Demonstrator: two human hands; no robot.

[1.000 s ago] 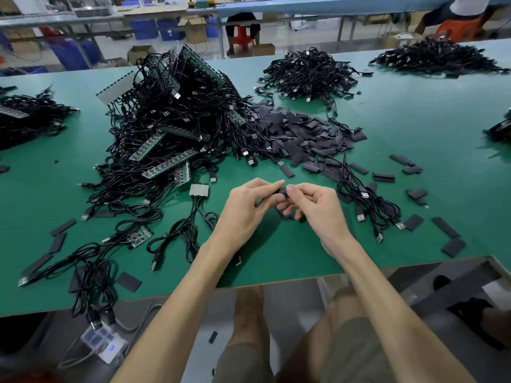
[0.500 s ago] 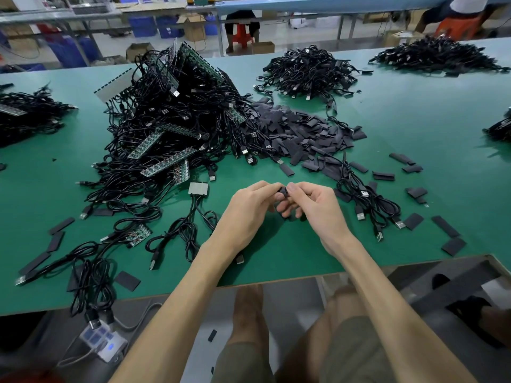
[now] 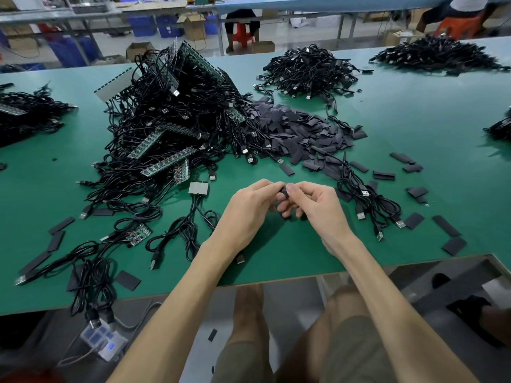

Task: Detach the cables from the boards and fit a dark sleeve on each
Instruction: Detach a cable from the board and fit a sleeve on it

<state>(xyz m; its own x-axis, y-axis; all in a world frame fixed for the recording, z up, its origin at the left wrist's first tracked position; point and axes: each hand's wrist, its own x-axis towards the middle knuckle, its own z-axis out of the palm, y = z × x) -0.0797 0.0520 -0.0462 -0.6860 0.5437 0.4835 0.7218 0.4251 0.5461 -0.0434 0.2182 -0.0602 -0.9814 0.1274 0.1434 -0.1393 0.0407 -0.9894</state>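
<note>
- We see a dark sleeve (image 3: 282, 191) held just above the near middle of the green worktop (image 3: 414, 120), mostly hidden between the two hands
- The left hand (image 3: 249, 214) pinches it from the left with curled fingers (image 3: 265, 186); the right hand (image 3: 318, 208) pinches it from the right, its thumb tip close against the left fingertips
- We cannot tell whether a cable runs inside the sleeve
- Just right of the hands lies a small bundle of cables (image 3: 370, 205), with loose flat sleeves (image 3: 414, 220) scattered round it
- Behind the hands we find a pile of sleeves (image 3: 301, 131), and touching it on the left the big heap of cables and boards (image 3: 171, 125)
- Farther back sits a separate mound of cables (image 3: 309, 70)
</note>
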